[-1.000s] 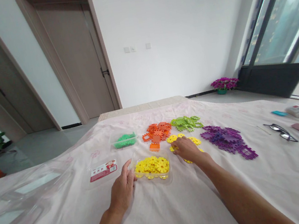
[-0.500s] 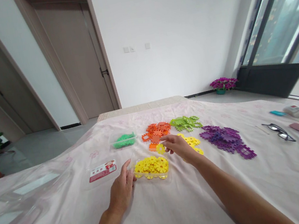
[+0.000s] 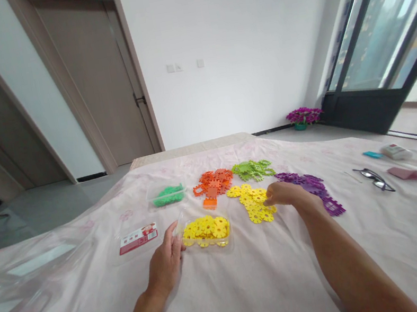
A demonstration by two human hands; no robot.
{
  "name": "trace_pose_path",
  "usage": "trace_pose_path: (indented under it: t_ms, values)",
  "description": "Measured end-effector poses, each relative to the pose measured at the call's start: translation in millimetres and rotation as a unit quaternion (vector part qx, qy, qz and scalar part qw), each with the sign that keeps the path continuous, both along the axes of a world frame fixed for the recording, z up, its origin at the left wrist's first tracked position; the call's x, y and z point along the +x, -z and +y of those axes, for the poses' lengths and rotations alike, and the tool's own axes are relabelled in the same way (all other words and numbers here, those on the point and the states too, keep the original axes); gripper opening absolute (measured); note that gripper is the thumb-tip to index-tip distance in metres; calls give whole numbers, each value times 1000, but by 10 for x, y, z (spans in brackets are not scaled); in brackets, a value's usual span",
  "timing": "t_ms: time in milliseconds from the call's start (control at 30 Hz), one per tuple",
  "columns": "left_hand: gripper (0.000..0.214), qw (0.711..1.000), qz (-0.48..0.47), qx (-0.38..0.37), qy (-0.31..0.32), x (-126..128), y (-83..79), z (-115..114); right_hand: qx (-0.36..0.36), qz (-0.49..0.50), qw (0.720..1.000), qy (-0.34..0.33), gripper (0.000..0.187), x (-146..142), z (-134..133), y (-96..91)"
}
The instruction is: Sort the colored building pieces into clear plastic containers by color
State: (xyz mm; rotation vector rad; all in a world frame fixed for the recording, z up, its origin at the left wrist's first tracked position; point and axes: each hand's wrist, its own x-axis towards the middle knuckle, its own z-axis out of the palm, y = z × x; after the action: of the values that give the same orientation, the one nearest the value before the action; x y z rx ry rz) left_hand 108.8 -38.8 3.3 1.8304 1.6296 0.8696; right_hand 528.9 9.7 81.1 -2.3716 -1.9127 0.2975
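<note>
My left hand [image 3: 166, 262] grips the left side of a clear plastic box [image 3: 228, 243], thumb and fingers closed on its wall. Inside the box lie many yellow flower-shaped plastic pieces [image 3: 205, 227]. To the right, a loose pile of the same yellow pieces [image 3: 252, 203] is spread on the cloth. My right hand [image 3: 288, 193] is at the right edge of that pile, its fingers pinched on a yellow flower piece [image 3: 268, 202]; the fingertips partly hide it.
Behind the yellow pieces lie orange pieces [image 3: 217, 181] and light green pieces [image 3: 253, 169]; purple pieces [image 3: 312, 184] are at right. A clear box with green pieces [image 3: 169, 195] stands back left, near a labelled lid [image 3: 138, 239]. Glasses [image 3: 374, 179] lie far right.
My right hand has moved right from above the clear box to the yellow pile. The yellow piece it held over the box is out of its fingers. My left hand stays on the box.
</note>
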Motion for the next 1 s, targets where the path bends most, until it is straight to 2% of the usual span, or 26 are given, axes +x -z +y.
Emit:
trace_pose_path:
  t_ms: [133,233,300,433,633,867,1000]
  values:
    - [59,1000,-7,4,1,8,-13,-6,-88,-1,996,-2,62,-14,-17,116]
    - [59,1000,-11,3,-1,18,-38,-15,-103,7,995,-11,72,-98,1,163]
    - [59,1000,-10,2,-4,20,-43,-18,-123,47,991,-24,66,-152,28,188]
    - [60,1000,-9,-4,-5,13,-29,-16,-148,139,978,-38,41,-209,95,253]
    - [60,1000,-8,3,-2,2,-10,-8,-95,240,966,-22,24,-210,120,316]
    - [59,1000,-6,6,3,-8,21,16,-37,242,969,-19,15,-103,118,287]
    - [58,1000,-6,7,3,-5,14,13,-5,275,961,4,24,-67,141,217]
